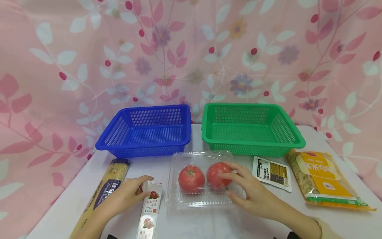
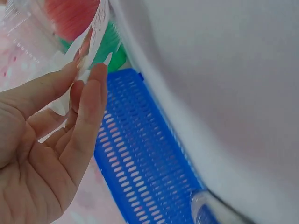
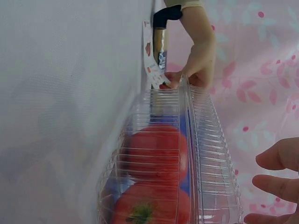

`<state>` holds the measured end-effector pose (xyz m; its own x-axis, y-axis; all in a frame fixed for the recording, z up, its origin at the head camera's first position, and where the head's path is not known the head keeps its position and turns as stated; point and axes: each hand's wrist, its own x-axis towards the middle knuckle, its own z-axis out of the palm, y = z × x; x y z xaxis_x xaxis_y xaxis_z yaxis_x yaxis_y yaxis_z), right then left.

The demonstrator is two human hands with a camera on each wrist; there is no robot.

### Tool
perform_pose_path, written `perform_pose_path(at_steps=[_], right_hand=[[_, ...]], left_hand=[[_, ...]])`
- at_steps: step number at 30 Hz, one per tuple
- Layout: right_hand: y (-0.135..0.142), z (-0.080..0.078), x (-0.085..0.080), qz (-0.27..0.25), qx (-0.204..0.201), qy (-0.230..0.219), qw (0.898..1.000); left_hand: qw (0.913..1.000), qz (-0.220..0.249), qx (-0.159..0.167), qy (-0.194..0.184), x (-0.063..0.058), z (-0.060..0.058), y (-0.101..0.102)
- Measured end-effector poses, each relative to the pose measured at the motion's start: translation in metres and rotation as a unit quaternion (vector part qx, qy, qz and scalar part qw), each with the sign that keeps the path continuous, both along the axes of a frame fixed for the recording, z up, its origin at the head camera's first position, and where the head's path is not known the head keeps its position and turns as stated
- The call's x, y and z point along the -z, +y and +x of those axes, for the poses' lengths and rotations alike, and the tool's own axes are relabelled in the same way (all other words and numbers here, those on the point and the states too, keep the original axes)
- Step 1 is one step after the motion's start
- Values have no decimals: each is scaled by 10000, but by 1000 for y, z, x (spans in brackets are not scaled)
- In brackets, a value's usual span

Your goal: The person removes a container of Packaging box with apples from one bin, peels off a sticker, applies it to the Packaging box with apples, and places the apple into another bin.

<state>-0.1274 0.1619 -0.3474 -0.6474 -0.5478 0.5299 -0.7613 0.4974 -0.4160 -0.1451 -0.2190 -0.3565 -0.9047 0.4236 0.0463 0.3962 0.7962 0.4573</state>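
Note:
A clear plastic clamshell box [image 1: 197,200] stands closed in the middle of the table with two red tomatoes [image 1: 191,179] inside. To its left, my left hand [image 1: 126,192] pinches the upper end of a white label strip [image 1: 148,212] printed with red fruit and characters. The left wrist view shows the strip [image 2: 97,32] between thumb and fingertips. My right hand [image 1: 252,192] hovers at the box's right side, fingers spread and bent slightly. In the right wrist view its fingers [image 3: 278,186] hold nothing and appear apart from the box [image 3: 205,154].
Behind the box stand a blue basket [image 1: 149,150] and a green basket [image 1: 253,146]. A long spaghetti pack [image 1: 108,186] lies at left. A small white, black and gold pouch [image 1: 272,174] and a large yellow bag [image 1: 328,179] lie at right. A floral curtain [image 1: 191,49] hangs behind.

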Motion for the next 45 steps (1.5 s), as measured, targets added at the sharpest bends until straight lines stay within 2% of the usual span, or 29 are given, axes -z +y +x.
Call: perform_pose_path(at_steps=[5,9,17,22,25,30,32,38,45], right_hand=[[-1,1,0,-28,-23,-96,9999],[-2,2,0,-62,-25,-174,9998],[-3,3,-1,9,-50,-319,9995],[-4,3,-3,60,-68,-284,9996],[-5,3,-5,44,-104,-164,9998],[-9,3,-8,-102,-337,-86,9993],[-11,3,-10,-203,-460,-84,9987],[-21,1,-19,-660,-879,81,9939],[-36,1,-37,-1282,-1237,200,9838]], left_hand=[[9989,318,-298,180,-10,8,-7],[9976,547,-309,279,-14,11,-12],[9944,1029,-25,-252,-16,16,-16],[9912,1218,26,-516,-25,17,-13],[9909,1202,170,-588,-31,18,-10],[9895,1307,204,-577,-39,24,-2],[9874,1468,383,-460,-43,27,5],[9736,1867,1312,16,-55,34,29],[9703,1785,1611,-250,-68,31,55]])
